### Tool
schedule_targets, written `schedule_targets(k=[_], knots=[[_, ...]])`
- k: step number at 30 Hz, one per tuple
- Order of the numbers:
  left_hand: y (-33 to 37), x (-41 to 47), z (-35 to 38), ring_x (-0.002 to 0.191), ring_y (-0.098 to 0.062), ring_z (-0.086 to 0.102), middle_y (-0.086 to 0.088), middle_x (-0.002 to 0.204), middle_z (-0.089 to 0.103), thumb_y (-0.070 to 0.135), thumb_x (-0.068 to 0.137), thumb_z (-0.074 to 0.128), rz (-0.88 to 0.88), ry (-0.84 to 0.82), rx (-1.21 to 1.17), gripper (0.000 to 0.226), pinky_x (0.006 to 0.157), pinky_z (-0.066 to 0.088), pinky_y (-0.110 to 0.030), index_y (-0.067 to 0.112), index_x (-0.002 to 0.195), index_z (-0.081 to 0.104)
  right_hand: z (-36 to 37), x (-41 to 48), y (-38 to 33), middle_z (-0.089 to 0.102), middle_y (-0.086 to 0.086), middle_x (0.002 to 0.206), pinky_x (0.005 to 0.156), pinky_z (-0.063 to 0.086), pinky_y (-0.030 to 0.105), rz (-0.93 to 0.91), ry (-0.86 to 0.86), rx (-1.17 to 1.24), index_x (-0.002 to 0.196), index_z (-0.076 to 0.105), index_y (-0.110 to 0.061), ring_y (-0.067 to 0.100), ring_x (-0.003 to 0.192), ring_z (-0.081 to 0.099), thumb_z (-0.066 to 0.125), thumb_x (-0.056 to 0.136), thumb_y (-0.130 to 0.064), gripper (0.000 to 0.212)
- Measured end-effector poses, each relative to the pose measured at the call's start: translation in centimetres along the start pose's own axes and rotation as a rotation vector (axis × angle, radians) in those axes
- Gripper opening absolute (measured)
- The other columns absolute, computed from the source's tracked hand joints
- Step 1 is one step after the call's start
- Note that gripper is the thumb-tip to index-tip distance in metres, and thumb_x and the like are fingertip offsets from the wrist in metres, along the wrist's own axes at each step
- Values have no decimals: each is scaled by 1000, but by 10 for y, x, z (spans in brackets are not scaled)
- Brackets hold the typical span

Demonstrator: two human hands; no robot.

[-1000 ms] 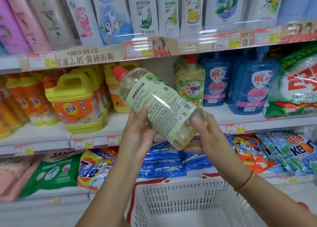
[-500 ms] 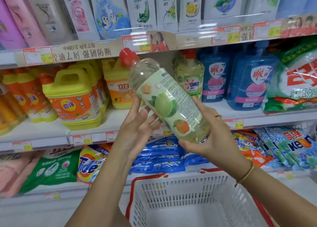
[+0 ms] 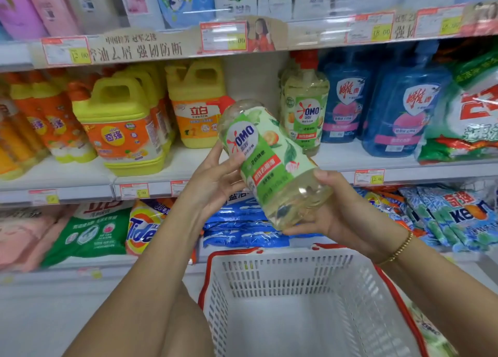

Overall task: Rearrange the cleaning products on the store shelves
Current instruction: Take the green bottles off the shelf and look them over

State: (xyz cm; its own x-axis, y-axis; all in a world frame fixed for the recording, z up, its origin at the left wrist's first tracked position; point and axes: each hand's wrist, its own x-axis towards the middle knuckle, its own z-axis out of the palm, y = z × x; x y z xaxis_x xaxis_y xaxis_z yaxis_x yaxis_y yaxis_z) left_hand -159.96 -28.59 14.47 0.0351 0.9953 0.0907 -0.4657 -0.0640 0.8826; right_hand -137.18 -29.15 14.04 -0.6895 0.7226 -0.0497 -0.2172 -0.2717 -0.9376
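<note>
I hold a clear OMO bottle (image 3: 269, 162) of pale yellow liquid with a green label and red cap, tilted with the cap pointing up and away towards the shelf. My left hand (image 3: 215, 184) grips its left side around the label. My right hand (image 3: 342, 214) cups its base from below. The OMO front label faces me. A second OMO bottle (image 3: 304, 106) stands upright on the middle shelf (image 3: 269, 165) just behind, with an empty gap to its left.
Yellow jugs (image 3: 121, 122) and a yellow-orange jug (image 3: 198, 106) stand left on the shelf; blue bottles (image 3: 347, 100) and a green bag (image 3: 469, 119) stand right. Detergent bags (image 3: 145, 227) fill the lower shelf. A white basket (image 3: 296, 270) with red rim sits below my hands.
I have turned the bottle in both hands from its back label to its OMO front label. It has dropped lower and the cap now points away towards the shelf.
</note>
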Motion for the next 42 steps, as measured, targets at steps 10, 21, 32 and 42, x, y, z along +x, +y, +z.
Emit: schedule_targets(k=[10, 21, 32, 42], knots=[[-11, 7, 10, 79, -20, 73, -14, 96, 73, 39, 26, 98, -114, 59, -47, 111, 57, 58, -28, 5, 123, 57, 17, -8, -29, 68, 10, 116, 87, 53, 53, 57, 44, -27, 119, 60, -20, 31, 106, 65, 43, 73, -65, 66], [4, 20, 20, 83, -23, 73, -13, 98, 73, 43, 21, 98, -260, -43, 71, 112, 62, 61, -38, 14, 120, 55, 2, 2, -34, 66, 12, 119, 87, 55, 44, 96, 0, 30, 126, 55, -17, 29, 104, 66, 51, 77, -66, 69], [36, 80, 21, 87, -24, 72, -11, 111, 70, 31, 65, 75, -361, 168, 150, 59, 64, 61, -45, 11, 119, 62, -16, 61, -35, 64, 13, 123, 90, 54, 40, 58, 139, 121, 129, 49, -17, 29, 105, 66, 48, 90, -51, 51], [37, 168, 15, 97, -22, 64, -8, 101, 71, 17, 68, 78, -378, 200, 507, 38, 90, 51, -36, 7, 102, 64, -106, 105, -47, 57, -3, 60, 59, 42, 20, -132, 677, -1069, 63, 60, -21, 20, 63, 50, 59, 83, -18, 21]])
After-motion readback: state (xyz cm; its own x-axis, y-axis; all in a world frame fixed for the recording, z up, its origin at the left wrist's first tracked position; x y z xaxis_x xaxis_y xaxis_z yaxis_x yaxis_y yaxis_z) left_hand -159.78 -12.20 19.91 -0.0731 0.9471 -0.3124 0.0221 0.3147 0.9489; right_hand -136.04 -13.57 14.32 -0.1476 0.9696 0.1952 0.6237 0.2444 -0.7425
